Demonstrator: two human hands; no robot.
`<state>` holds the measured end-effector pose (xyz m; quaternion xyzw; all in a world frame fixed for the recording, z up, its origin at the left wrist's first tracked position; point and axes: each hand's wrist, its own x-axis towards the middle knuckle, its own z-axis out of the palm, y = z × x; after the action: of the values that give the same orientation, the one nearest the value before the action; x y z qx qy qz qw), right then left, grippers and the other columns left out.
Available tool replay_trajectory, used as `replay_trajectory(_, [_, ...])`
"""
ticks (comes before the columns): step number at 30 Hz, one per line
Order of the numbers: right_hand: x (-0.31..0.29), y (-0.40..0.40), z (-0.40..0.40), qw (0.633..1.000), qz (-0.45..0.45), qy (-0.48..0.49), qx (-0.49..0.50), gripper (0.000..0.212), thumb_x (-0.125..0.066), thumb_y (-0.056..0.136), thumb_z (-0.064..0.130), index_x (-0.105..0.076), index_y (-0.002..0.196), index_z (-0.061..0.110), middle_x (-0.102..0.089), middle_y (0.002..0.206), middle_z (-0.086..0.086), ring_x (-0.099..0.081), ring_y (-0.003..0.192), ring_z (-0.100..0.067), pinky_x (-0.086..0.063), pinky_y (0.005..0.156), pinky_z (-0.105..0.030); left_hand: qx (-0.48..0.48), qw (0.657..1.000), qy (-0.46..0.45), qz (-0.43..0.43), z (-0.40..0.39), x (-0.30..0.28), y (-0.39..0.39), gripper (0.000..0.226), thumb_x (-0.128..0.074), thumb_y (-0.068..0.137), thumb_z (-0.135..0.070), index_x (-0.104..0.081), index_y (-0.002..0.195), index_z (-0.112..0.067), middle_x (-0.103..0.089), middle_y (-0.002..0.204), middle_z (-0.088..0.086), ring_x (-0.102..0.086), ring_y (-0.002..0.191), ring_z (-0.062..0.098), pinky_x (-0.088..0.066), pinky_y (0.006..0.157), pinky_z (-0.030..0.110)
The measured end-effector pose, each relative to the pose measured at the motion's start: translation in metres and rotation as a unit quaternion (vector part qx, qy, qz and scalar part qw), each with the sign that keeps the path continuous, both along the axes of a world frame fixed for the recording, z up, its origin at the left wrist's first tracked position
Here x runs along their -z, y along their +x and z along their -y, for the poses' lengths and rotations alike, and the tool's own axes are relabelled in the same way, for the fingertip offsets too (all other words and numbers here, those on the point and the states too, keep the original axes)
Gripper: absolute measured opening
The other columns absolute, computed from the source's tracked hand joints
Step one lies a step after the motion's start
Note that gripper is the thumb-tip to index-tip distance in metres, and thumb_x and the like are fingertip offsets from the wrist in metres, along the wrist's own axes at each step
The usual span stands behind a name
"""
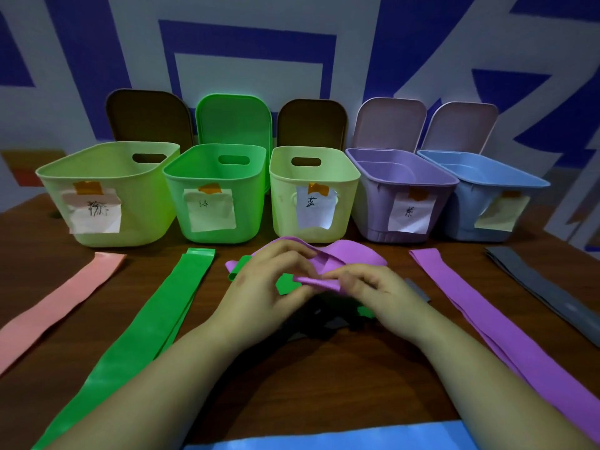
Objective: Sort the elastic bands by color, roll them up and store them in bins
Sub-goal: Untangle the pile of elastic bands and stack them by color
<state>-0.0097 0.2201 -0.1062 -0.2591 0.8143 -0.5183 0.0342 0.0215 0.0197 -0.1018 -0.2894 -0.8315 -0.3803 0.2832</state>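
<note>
- We see a crumpled purple elastic band [328,264] held above the brown wooden table [292,384], in front of the pale green plastic bin [311,193].
- Our left hand [269,287] and right hand [373,287] both pinch its folds.
- Beneath our hands, green and dark band scraps [324,316] are mostly hidden.
- A blue flat band [324,440] is cut off by the lower edge.

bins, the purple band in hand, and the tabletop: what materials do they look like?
Bins, e.g. the green bin: likely moulded plastic, smooth and semi-matte, with cut-out handles and rounded rims.
Purple band, pinched by the left hand and right hand: thin, limp rubber or latex-like sheet; it folds and drapes softly.
Table: dark brown wood or wood-look laminate; which one cannot be told.
</note>
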Motion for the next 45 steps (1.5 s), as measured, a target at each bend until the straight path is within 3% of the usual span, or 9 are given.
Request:
replay_trajectory(3, [-0.002, 0.005, -0.001, 0.996, -0.056, 0.055, 0.033, 0.021, -0.066, 0.067, 0.056, -0.057, 0.084, 0.047, -0.063, 0.087, 0.027, -0.054, 0.089, 0.021, -0.039, 0.077, -0.002, 0.006, 0.992, 0.106, 0.074, 0.002, 0.0, 0.0, 0.01, -0.067, 0.071, -0.037, -0.059, 0.072, -0.033, -0.067, 0.097, -0.014, -0.06, 0.098, -0.002, -0.041, 0.087, 0.012])
replay_trajectory(7, [0.002, 0.004, 0.002, 0.974, -0.183, 0.106, 0.082, 0.031, -0.072, 0.073, 0.049, -0.065, 0.101, 0.037, -0.057, 0.095, 0.027, -0.053, 0.092, 0.011, -0.034, 0.08, 0.002, 0.074, 0.946, 0.26, 0.177, 0.003, -0.006, -0.003, 0.017, -0.08, 0.066, -0.016, -0.064, 0.07, -0.021, -0.07, 0.07, -0.006, -0.062, 0.069, 0.001, -0.047, 0.067, 0.013])
replay_trajectory(11, [-0.016, 0.001, 0.005, 0.966, -0.179, 0.16, 0.099, 0.032, -0.07, 0.082, 0.029, -0.066, 0.113, 0.024, -0.057, 0.1, 0.02, -0.053, 0.096, -0.001, -0.039, 0.079, -0.011, 0.104, 0.906, 0.349, 0.218, 0.005, -0.015, -0.001, 0.009, -0.066, 0.072, -0.001, -0.061, 0.073, -0.008, -0.067, 0.059, -0.005, -0.06, 0.057, -0.001, -0.045, 0.058, 0.009])
replay_trajectory(16, [-0.053, -0.012, 0.027, 0.971, -0.13, 0.193, 0.054, 0.013, -0.066, 0.085, 0.029, -0.069, 0.098, 0.028, -0.068, 0.095, 0.011, -0.06, 0.089, -0.005, -0.046, 0.08, -0.024, 0.135, 0.833, 0.471, 0.257, 0.024, -0.022, -0.009, 0.014, -0.084, 0.06, -0.025, -0.072, 0.067, -0.02, -0.068, 0.068, -0.001, -0.063, 0.066, 0.007, -0.053, 0.068, 0.015])
replay_trajectory(20, [-0.065, -0.026, 0.059, 0.953, -0.125, 0.275, 0.025, 0.025, -0.062, 0.087, 0.039, -0.066, 0.108, 0.026, -0.064, 0.097, 0.01, -0.06, 0.091, -0.009, -0.048, 0.082, -0.028, 0.13, 0.777, 0.565, 0.245, 0.035, -0.038, -0.007, 0.006, -0.059, 0.076, -0.012, -0.062, 0.081, -0.011, -0.066, 0.062, -0.002, -0.062, 0.06, 0.005, -0.052, 0.059, 0.014])
replay_trajectory(23, [-0.067, -0.033, 0.081, 0.937, -0.141, 0.319, 0.032, 0.027, -0.057, 0.089, 0.037, -0.064, 0.113, 0.027, -0.062, 0.097, 0.008, -0.061, 0.09, -0.014, -0.048, 0.075, -0.026, 0.117, 0.763, 0.596, 0.221, 0.048, -0.046, -0.006, 0.008, -0.053, 0.081, -0.01, -0.06, 0.086, -0.012, -0.064, 0.07, -0.002, -0.058, 0.072, 0.005, -0.047, 0.071, 0.016])
replay_trajectory(31, [-0.07, -0.036, 0.122, 0.836, -0.209, 0.507, 0.009, 0.033, -0.057, 0.085, 0.035, -0.062, 0.117, 0.025, -0.066, 0.106, -0.002, -0.059, 0.099, -0.023, -0.042, 0.077, -0.028, 0.115, 0.694, 0.688, 0.178, 0.081, -0.054, -0.008, 0.014, -0.054, 0.087, -0.017, -0.059, 0.099, -0.013, -0.064, 0.087, 0.003, -0.059, 0.081, 0.011, -0.047, 0.075, 0.024])
replay_trajectory(36, [-0.072, -0.033, 0.13, 0.955, -0.049, 0.29, -0.023, 0.032, -0.063, 0.086, 0.02, -0.06, 0.118, 0.016, -0.063, 0.103, 0.005, -0.059, 0.096, -0.009, -0.041, 0.082, -0.021, 0.118, 0.629, 0.751, 0.165, 0.109, -0.057, -0.01, 0.029, -0.064, 0.072, -0.03, -0.062, 0.098, -0.018, -0.068, 0.086, 0.003, -0.06, 0.083, 0.018, -0.042, 0.097, 0.042])
replay_trajectory(45, [-0.049, -0.028, 0.152, 0.95, -0.072, 0.301, -0.036, 0.014, -0.059, 0.09, 0.024, -0.063, 0.099, 0.015, -0.068, 0.1, -0.005, -0.059, 0.091, -0.017, -0.045, 0.079, -0.03, 0.134, 0.577, 0.786, 0.176, 0.111, -0.061, -0.005, 0.021, -0.055, 0.09, -0.03, -0.063, 0.099, -0.013, -0.067, 0.08, 0.004, -0.064, 0.075, 0.016, -0.051, 0.08, 0.032])
